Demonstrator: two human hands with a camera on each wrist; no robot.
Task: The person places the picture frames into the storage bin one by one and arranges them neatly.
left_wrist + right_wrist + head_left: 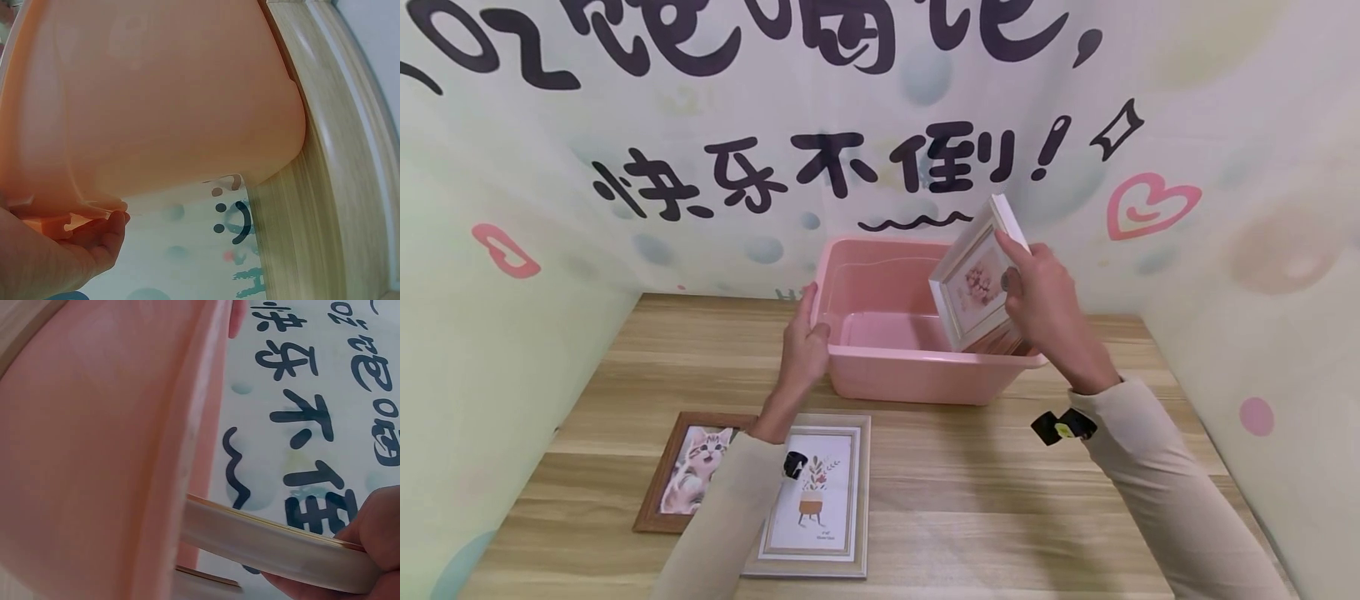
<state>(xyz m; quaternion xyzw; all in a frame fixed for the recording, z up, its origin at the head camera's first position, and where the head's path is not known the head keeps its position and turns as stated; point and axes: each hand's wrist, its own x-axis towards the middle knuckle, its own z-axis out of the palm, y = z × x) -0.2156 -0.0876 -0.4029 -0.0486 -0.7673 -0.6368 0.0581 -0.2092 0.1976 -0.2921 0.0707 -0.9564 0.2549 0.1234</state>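
Observation:
A pink plastic basin (902, 375) stands on the table against the back wall. My left hand (803, 350) grips its left rim; in the left wrist view the fingers (112, 234) curl under the rim's edge. My right hand (1047, 296) holds a white picture frame (951, 304) by its right side, the thumb along the front. This frame, with a pink flower picture, is tilted and its lower end reaches inside the basin's right part. Beneath it, partly hidden, shows the edge of another frame (206, 584).
On the wooden table (955, 500), a brown frame with a kitten picture (696, 467) lies at the front left. A beige frame with a potted plant picture (820, 500) lies beside it, partly under my left forearm. A printed cloth (760, 242) hangs behind the basin.

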